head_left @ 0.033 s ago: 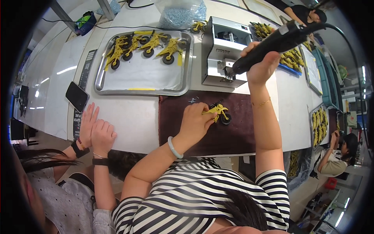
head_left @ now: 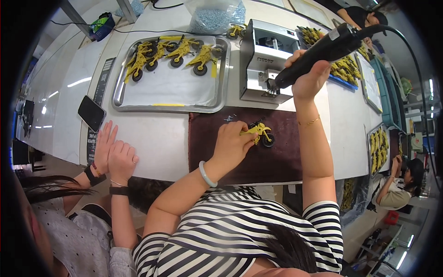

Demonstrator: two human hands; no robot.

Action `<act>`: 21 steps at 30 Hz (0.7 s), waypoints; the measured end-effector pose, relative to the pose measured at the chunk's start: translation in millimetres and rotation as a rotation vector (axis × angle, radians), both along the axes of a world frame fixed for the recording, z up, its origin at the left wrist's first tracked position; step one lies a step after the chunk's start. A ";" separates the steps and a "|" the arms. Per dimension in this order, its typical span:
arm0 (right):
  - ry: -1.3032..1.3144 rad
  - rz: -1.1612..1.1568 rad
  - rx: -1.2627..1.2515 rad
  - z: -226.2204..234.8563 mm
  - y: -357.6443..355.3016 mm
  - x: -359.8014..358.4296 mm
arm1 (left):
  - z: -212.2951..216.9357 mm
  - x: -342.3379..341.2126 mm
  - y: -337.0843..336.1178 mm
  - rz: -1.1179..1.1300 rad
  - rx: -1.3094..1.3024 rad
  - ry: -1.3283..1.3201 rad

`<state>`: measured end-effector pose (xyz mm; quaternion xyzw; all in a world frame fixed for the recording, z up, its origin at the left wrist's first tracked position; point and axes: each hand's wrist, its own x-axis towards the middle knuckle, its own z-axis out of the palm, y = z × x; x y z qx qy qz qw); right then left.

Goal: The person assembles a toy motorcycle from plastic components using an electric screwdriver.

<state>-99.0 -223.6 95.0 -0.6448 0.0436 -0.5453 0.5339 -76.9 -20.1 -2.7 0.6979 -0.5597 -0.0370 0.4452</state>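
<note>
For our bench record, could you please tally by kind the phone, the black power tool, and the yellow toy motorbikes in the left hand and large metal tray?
Phone: 1
Black power tool: 1
Yellow toy motorbikes: 5
Total: 7

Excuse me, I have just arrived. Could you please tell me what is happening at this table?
A person in a striped shirt has both hands occupied. The left hand holds a yellow toy motorbike on a dark mat. The right hand grips a black corded tool, its tip at the front of a metal box. More yellow motorbikes lie in a metal tray beyond the mat.
</note>
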 end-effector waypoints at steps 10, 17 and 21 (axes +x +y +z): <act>0.040 0.125 0.147 -7.3 51.3 -32.4 | -6.2 7.6 -0.2 0.009 0.031 0.033; 0.128 0.218 0.170 -38.5 102.5 -60.4 | -6.7 6.3 2.8 0.036 0.074 -0.006; 0.078 0.195 0.184 -40.2 105.5 -59.6 | -4.0 5.0 1.6 0.034 0.080 -0.001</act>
